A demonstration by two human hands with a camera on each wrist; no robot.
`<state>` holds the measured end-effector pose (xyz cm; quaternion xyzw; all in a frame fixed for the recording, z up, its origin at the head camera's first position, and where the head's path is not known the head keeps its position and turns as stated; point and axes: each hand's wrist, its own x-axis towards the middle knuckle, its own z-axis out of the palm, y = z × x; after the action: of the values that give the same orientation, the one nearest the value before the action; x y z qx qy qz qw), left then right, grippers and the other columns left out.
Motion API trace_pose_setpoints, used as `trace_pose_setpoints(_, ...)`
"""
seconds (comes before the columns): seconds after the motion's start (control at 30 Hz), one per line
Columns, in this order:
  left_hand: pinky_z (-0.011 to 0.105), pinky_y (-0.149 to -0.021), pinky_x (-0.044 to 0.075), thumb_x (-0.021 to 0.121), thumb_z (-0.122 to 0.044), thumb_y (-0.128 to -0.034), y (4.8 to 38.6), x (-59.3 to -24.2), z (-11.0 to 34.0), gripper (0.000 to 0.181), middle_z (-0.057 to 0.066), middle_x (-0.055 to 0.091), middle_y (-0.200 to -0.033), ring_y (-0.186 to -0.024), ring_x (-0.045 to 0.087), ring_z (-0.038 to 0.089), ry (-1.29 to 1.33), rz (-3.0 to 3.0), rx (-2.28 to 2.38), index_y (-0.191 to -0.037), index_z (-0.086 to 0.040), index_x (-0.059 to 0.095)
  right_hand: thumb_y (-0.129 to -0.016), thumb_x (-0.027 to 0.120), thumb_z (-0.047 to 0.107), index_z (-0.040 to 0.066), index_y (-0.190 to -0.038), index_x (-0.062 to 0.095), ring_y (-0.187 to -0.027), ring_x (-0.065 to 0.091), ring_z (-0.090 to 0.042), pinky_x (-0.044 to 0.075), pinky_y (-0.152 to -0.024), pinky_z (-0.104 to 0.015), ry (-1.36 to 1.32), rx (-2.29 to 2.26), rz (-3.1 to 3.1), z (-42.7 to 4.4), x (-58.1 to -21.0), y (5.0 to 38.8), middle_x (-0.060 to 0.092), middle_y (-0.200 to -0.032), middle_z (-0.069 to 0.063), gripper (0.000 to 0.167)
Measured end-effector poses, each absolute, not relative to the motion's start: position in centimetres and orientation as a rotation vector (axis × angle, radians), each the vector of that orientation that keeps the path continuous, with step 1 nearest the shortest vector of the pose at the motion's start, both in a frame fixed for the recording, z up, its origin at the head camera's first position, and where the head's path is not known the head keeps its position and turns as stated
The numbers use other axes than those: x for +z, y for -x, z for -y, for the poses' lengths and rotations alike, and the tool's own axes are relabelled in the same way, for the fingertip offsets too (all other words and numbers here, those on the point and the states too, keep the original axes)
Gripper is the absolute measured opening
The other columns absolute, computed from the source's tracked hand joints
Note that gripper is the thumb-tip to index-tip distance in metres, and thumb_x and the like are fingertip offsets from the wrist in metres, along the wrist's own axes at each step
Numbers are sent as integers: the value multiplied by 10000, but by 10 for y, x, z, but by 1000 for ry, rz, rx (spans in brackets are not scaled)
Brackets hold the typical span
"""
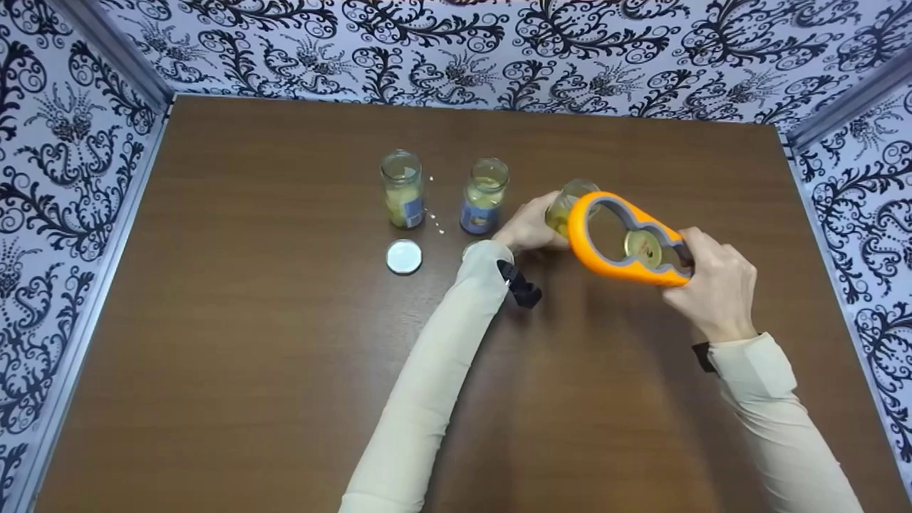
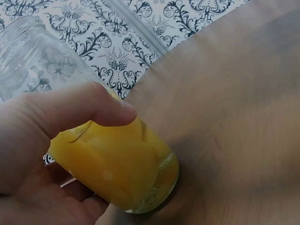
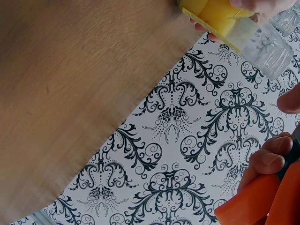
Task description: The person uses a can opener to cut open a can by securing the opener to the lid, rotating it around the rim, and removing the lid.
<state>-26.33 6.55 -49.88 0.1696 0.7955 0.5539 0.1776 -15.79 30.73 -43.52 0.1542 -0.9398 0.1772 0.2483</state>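
My left hand (image 1: 534, 224) (image 2: 70, 110) holds an open glass jar (image 1: 576, 192) (image 2: 122, 173), partly filled with yellow pieces, at the right of a row of jars. In the left wrist view its thumb lies across the glass. My right hand (image 1: 716, 285) (image 3: 269, 159) grips one end of an orange jar opener (image 1: 605, 267) (image 3: 251, 199) with a grey scalloped lining. The opener's far end overlaps the jar in the head view. A gold lid (image 1: 643, 247) shows through the opener's gap; whether the opener holds it I cannot tell.
Two open jars with pale contents, a left one (image 1: 404, 196) and a middle one (image 1: 484, 199), stand left of my left hand. A white lid (image 1: 404, 256) lies before them, with small white bits between them. Patterned panels (image 1: 456, 64) border the brown table (image 1: 249, 320).
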Motion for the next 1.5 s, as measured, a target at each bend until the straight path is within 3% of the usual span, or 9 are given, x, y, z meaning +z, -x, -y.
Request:
trace_pose_setpoints(0.2, 266, -784, 435, 844, -42, -672, 268, -500, -69, 543, 18, 614, -985, -895, 536, 191, -418, -2250, 1584, -1155, -91, 601, -588, 556, 41, 42, -902, 593, -543, 425, -300, 293, -480, -428, -386, 493, 2584, -309, -436, 154, 536, -689, -87, 317)
trace_pose_setpoints(0.53, 246, -773, 412, 845, -51, -687, 268, -503, -70, 549, 31, 613, -980, -885, 532, 173, -348, -2296, 1616, -1170, -73, 584, -582, 562, 36, 37, -911, 596, -535, 450, -319, 313, -474, -440, -385, 504, 2602, -306, -442, 153, 568, -712, -101, 331)
trace_pose_setpoints(0.7, 240, -838, 392, 818, 4, -695, 266, -503, -70, 717, 87, 601, -1156, -993, 527, 198, -306, -2248, 1664, -1325, -94, 489, -569, 558, 34, 38, -908, 592, -525, 444, -318, 317, -466, -439, -384, 503, 2611, -307, -445, 152, 574, -709, -106, 341)
trace_pose_setpoints(0.97, 279, -996, 351, 856, -18, -670, 262, -501, -69, 1033, 165, 436, -1429, -1239, 457, 259, -332, -2229, 1714, -1484, -105, 226, -579, 564, 35, 32, -933, 602, -540, 448, -312, 320, -478, -439, -378, 523, 2626, -309, -449, 149, 578, -715, -107, 357)
trace_pose_setpoints(1.27, 277, -1069, 273, 848, -26, -690, 247, -500, -59, 1022, 160, 308, -1514, -1343, 344, 247, -392, -2276, 1728, -1492, -65, 217, -588, 583, 39, 40, -929, 603, -561, 476, -328, 329, -489, -470, -358, 550, 2639, -309, -452, 147, 586, -729, -102, 342)
trace_pose_setpoints(1.5, 295, -1120, 190, 847, -60, -713, 231, -494, -53, 1010, 104, 255, -1557, -1406, 252, 245, -414, -2324, 1673, -1513, -124, 234, -592, 579, 50, 34, -943, 608, -560, 487, -337, 338, -493, -478, -360, 548, 2644, -308, -455, 146, 606, -751, -122, 352)
